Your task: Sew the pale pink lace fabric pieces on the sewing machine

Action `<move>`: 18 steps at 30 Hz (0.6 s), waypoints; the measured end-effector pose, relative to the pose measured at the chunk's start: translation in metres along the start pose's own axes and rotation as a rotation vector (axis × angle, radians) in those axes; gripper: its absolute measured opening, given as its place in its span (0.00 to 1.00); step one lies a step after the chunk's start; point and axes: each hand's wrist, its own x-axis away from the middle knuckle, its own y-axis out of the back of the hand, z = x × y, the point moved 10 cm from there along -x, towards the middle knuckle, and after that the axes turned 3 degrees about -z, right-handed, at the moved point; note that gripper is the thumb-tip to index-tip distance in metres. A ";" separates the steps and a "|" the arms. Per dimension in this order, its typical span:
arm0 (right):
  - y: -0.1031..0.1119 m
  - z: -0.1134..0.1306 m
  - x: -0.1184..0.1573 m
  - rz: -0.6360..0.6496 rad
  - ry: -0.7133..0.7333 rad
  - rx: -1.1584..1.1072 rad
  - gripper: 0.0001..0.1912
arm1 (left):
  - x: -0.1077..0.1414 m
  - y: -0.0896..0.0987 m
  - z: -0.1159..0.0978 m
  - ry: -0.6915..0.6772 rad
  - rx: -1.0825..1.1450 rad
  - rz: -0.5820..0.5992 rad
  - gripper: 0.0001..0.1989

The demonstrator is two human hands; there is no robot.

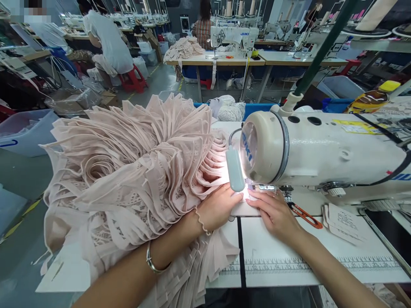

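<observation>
The left hand [220, 207] and right hand [272, 209] nearly meet by the lamp [235, 170], grip impossible to tell, while cloth [135, 167] overhangs the table [272, 250] at its left and near edges.

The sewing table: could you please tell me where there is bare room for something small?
Bare surface shows between the black strip and right forearm, above the printed ruler, and right of that forearm, below the paper slips. It is crowded on the left, under pink fabric, and by the lamp, at the left hand and right hand.
</observation>
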 end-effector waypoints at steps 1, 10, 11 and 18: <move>-0.001 -0.001 0.000 0.006 -0.007 0.009 0.18 | 0.000 0.000 0.000 0.003 -0.001 0.006 0.16; -0.012 -0.003 -0.002 0.043 0.002 0.157 0.19 | -0.011 0.006 0.007 0.024 0.045 -0.054 0.10; -0.013 -0.003 -0.003 0.048 0.005 0.167 0.19 | -0.013 0.008 0.008 0.037 0.071 -0.058 0.09; -0.026 -0.013 -0.001 0.143 -0.044 0.188 0.18 | -0.019 0.024 0.016 0.148 0.257 -0.081 0.09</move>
